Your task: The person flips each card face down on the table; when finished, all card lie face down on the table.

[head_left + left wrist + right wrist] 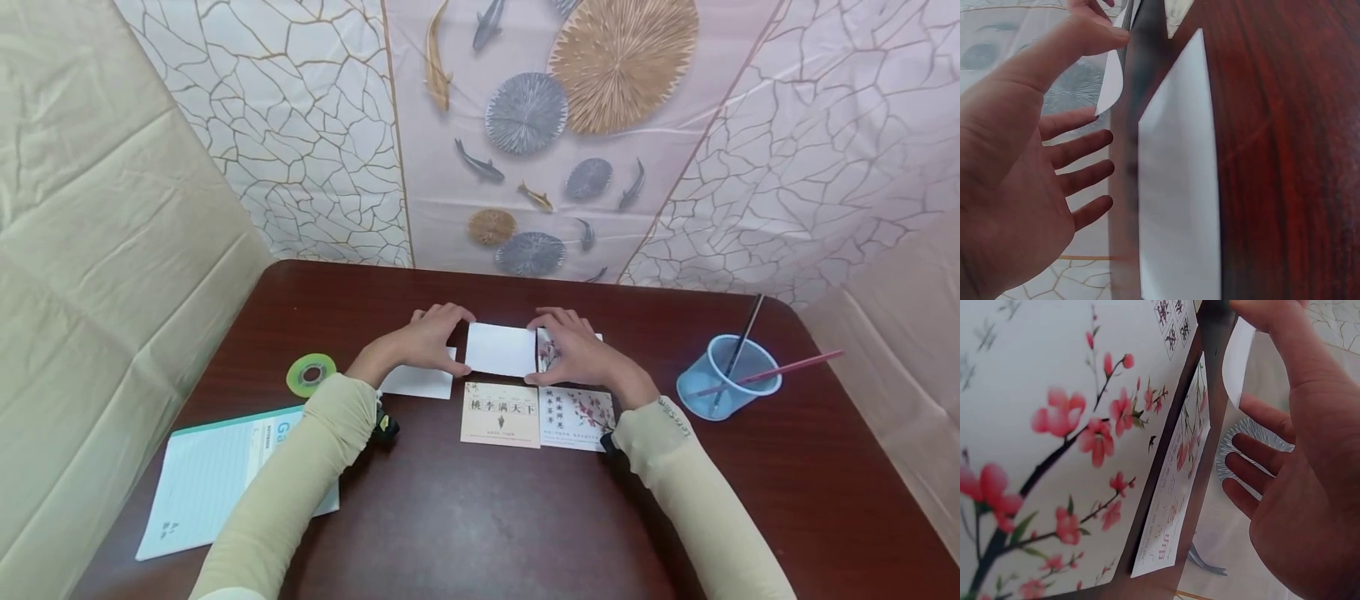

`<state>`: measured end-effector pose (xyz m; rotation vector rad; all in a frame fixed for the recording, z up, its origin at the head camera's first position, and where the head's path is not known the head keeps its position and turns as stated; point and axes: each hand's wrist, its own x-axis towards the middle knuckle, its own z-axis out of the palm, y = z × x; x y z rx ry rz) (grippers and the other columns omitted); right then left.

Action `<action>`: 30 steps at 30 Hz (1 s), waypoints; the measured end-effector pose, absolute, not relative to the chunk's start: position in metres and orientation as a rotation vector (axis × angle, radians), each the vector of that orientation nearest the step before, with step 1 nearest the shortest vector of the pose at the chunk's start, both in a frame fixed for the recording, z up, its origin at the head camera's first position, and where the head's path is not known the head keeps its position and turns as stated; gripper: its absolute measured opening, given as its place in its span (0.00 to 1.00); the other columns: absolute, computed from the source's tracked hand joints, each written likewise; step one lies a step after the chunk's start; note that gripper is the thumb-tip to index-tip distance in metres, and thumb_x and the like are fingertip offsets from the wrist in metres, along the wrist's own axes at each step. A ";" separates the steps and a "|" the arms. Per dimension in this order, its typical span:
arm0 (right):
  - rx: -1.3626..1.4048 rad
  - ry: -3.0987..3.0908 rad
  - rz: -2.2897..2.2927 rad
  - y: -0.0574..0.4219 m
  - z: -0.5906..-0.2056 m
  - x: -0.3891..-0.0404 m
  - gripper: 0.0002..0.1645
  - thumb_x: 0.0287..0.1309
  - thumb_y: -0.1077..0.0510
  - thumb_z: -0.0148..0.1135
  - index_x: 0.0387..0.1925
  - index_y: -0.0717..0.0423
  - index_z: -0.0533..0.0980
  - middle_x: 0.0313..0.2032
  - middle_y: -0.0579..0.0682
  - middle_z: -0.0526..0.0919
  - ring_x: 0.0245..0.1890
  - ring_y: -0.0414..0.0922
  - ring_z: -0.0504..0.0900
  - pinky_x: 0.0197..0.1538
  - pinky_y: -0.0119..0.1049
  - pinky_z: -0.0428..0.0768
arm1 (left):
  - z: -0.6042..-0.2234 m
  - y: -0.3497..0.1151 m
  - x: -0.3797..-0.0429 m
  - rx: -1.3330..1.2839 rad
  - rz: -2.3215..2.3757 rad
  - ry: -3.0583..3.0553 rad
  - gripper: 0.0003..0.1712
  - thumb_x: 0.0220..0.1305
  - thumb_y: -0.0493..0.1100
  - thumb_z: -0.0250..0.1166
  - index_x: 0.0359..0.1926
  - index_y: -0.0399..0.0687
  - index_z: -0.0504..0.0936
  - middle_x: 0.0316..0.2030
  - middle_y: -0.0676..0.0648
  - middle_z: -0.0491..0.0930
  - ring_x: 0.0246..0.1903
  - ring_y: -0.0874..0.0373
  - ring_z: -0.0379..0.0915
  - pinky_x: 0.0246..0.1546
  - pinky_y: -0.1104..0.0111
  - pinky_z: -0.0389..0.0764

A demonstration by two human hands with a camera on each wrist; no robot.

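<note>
Between both hands is a blank white card [501, 350], its faintly curved edge showing in the wrist views. My left hand [429, 337] pinches its left side between thumb and index finger, the other fingers spread. On the opposite side my right hand [576, 350] grips it the same way. Another blank white card [1179, 175] lies on the table under the left hand, partly hidden by it in the head view. Below the held card lie a beige card with Chinese characters [500, 421] and a blossom card [577, 421]. A second blossom card [1175, 487] is partly covered by the right hand.
A green tape roll [311, 375] and a lined notebook [206, 483] lie at the left, the notebook partly under the left sleeve. At the right stands a blue mesh pen cup [701, 387] holding a dark pen and a red one. Patterned cloth hangs behind the table.
</note>
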<state>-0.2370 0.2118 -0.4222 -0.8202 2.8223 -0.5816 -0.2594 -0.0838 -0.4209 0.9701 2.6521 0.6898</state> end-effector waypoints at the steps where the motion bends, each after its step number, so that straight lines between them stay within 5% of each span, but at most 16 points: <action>1: -0.813 2.818 -0.574 0.211 -0.422 -0.238 0.53 0.42 0.32 0.74 0.64 0.55 0.67 0.70 0.59 0.57 0.67 0.56 0.55 0.67 0.62 0.48 | -0.424 -0.084 -0.260 0.963 0.674 2.656 0.49 0.48 0.60 0.75 0.66 0.45 0.65 0.63 0.46 0.64 0.63 0.49 0.56 0.55 0.49 0.57; 12: -0.770 2.760 -0.547 0.210 -0.426 -0.247 0.53 0.43 0.34 0.75 0.66 0.53 0.66 0.71 0.61 0.54 0.69 0.59 0.52 0.66 0.64 0.47 | -0.431 -0.082 -0.266 0.920 0.579 2.629 0.49 0.52 0.60 0.73 0.69 0.46 0.64 0.72 0.45 0.53 0.72 0.49 0.44 0.59 0.47 0.52; 25: -0.671 2.835 -0.521 0.237 -0.425 -0.244 0.61 0.42 0.27 0.71 0.71 0.51 0.61 0.71 0.59 0.57 0.70 0.60 0.52 0.65 0.66 0.48 | -0.421 -0.077 -0.267 0.816 0.583 2.612 0.56 0.53 0.64 0.71 0.73 0.43 0.56 0.71 0.43 0.56 0.70 0.47 0.49 0.64 0.43 0.49; 30: -0.540 2.875 -0.458 0.276 -0.413 -0.232 0.61 0.41 0.32 0.75 0.70 0.55 0.61 0.68 0.61 0.61 0.66 0.60 0.57 0.63 0.65 0.52 | -0.417 -0.055 -0.266 0.861 0.552 2.648 0.53 0.56 0.66 0.68 0.73 0.44 0.58 0.71 0.44 0.56 0.71 0.49 0.49 0.65 0.42 0.47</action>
